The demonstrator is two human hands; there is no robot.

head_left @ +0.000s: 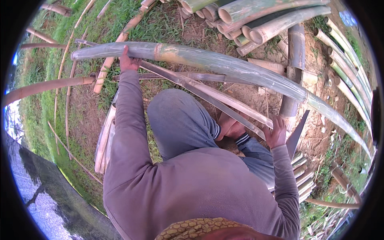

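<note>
A long green-grey bamboo pole (228, 66) stretches across in front of me, from the upper left to the far right. My left hand (130, 62) grips it near its left end, thumb up over its near side. A narrow split bamboo strip (208, 98) slants from beside that hand down toward my right hand (276, 131). The right hand is closed at the strip's near end, beside a paler bamboo length (236, 103); its fingertips are partly hidden. Just right of that wrist is a dark saw blade (298, 132), its handle hidden by my forearm.
Cut bamboo poles (276, 30) are piled at the far right, with thinner ones (348, 60) beyond. A thick bamboo piece (296, 56) lies under the long pole. Split pieces (303, 178) are stacked by my right forearm, others (106, 140) by my left arm.
</note>
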